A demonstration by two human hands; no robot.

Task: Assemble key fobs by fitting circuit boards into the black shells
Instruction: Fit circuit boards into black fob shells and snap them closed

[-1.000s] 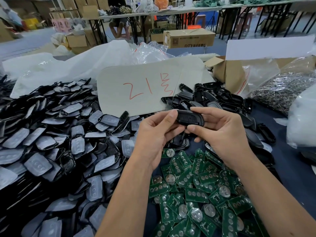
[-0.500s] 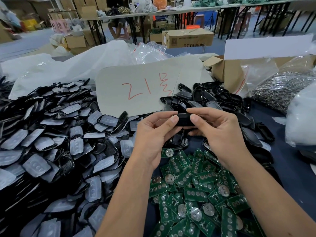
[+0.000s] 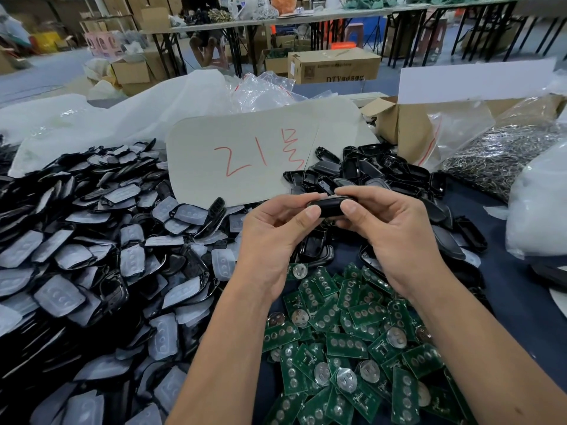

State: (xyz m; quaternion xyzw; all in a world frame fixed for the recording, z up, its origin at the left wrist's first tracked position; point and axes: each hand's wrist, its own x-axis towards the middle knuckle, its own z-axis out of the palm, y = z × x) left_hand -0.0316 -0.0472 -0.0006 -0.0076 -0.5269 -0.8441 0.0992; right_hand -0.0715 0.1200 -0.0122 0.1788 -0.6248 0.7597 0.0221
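Pinching the black shell (image 3: 329, 207) from both ends, the left hand (image 3: 273, 237) and right hand (image 3: 395, 237) hold it up over the near heap of green circuit boards (image 3: 346, 348), thumbs on its near edge. If the board inside sits crooked, I'd guess squeezing could leave a seam gaping or crack a clip; a slip would drop it among the loose shells (image 3: 383, 179) behind. Its long axis runs left to right, edge-on; which end is which I cannot tell.
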